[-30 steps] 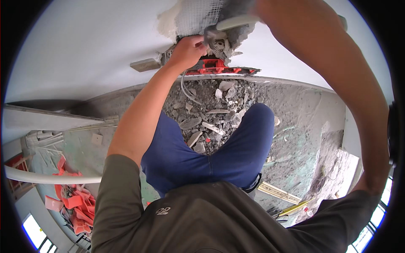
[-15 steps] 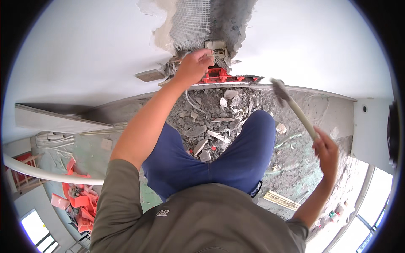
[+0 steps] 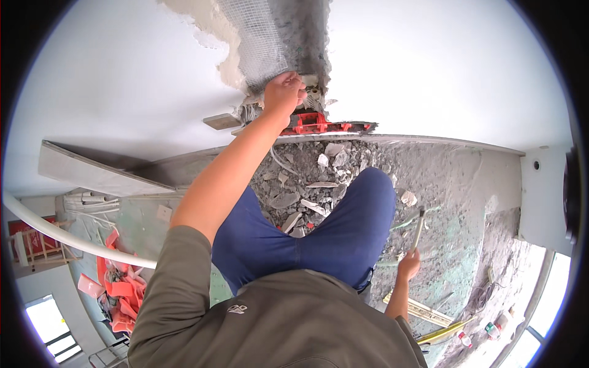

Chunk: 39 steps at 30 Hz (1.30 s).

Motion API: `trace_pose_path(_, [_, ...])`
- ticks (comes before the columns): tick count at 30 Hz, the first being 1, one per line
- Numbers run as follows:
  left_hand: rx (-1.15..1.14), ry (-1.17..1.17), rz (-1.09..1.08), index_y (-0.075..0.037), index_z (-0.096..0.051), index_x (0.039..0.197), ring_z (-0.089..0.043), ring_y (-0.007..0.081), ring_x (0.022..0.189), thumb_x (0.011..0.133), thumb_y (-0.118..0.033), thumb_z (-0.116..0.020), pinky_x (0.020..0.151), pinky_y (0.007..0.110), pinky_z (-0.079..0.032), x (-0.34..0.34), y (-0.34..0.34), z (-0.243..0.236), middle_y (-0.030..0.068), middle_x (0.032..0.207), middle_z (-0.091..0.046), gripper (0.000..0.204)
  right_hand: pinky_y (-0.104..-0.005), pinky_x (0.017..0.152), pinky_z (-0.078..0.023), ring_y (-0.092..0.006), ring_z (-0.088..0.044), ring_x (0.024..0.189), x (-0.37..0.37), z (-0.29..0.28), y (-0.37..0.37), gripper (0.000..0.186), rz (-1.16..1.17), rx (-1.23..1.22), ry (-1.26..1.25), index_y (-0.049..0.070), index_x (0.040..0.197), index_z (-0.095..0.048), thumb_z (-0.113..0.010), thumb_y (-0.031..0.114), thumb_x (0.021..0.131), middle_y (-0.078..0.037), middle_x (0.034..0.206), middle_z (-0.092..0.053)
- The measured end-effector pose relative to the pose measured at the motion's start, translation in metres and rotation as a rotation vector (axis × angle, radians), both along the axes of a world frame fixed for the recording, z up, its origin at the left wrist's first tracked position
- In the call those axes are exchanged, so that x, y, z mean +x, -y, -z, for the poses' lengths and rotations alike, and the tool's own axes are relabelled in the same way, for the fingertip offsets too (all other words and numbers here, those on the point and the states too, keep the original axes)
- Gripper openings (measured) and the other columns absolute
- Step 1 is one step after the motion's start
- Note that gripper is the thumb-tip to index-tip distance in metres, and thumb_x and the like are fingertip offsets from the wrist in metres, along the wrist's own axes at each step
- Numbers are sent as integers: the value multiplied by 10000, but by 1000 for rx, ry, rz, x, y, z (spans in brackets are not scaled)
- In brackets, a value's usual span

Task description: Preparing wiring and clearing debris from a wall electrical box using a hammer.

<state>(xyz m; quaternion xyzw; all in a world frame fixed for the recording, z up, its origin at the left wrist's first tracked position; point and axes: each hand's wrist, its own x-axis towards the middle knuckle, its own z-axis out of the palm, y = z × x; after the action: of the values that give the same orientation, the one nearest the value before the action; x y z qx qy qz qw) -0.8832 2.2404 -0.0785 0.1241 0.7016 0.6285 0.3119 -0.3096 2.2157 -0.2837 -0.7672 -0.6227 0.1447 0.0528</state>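
My left hand [image 3: 284, 95] reaches up to the broken-out strip of wall, its fingers curled closed at the lower end of the wire mesh [image 3: 253, 37]. Whatever those fingers hold is hidden. Just below and right of them a red plastic piece [image 3: 313, 124] lies along the foot of the wall, close to a pale box-like fitting [image 3: 310, 81] and some wires. Down at my right side, my right hand [image 3: 408, 265] is wrapped round the handle of a hammer [image 3: 418, 234]. The hammer's head points away from me, apart from the wall.
Broken plaster and rubble [image 3: 310, 178] cover the floor between my knees. A grey board [image 3: 92, 168] leans at the left wall, near a white pipe [image 3: 73, 239] and crumpled orange-red sheeting [image 3: 123, 285]. A cream strip [image 3: 423, 311] lies at my right.
My right hand has brought the hammer down and back toward my body, away from the wall. The left hand stays by the wall, fingers still closed. The view has shifted slightly.
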Motion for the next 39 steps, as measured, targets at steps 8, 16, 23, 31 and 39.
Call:
trace_pose_path(8, [54,182,-248,-75,-602,1157,-635,181,792,945,-185,-581,648,312,-495,7,-30,-5,100,996,-678,239,-449,918,-450,-388,-550,1096,9,58,76,525,-64,-337,12,97,1321,-513,-656,81,817,-211,1151,-568])
trace_pose_path(16, [168,272,-349,-9,-601,1083,-645,223,676,963,-102,-538,594,345,-542,11,-37,-5,138,900,-667,165,-446,963,-419,-372,-522,1127,-44,23,-19,445,-121,40,-268,48,1261,-563,-577,54,816,-197,1177,-562])
trace_pose_path(23, [194,234,-293,78,-519,1166,-687,327,789,978,-96,-474,704,417,-580,12,-37,-15,236,987,-656,260,-420,984,-426,-338,-542,1134,-198,-105,-68,362,-467,549,-556,54,1227,-592,-569,6,868,-167,1199,-578])
trace_pose_path(31, [39,106,-199,52,-524,1186,-691,294,830,970,-107,-474,675,384,-538,7,-27,-20,206,1048,-674,272,-309,851,-493,-215,-625,963,-341,-144,-40,256,-770,324,-1034,49,1159,-645,-570,37,915,-129,1117,-630])
trace_pose_path(39, [-23,214,-144,-38,-635,984,-575,128,623,931,-154,-593,543,282,-485,4,-4,-19,35,785,-633,134,-268,892,-461,-134,-581,1008,-452,-142,-56,372,-603,-184,-1541,21,1318,-536,-519,197,991,-43,1179,-605])
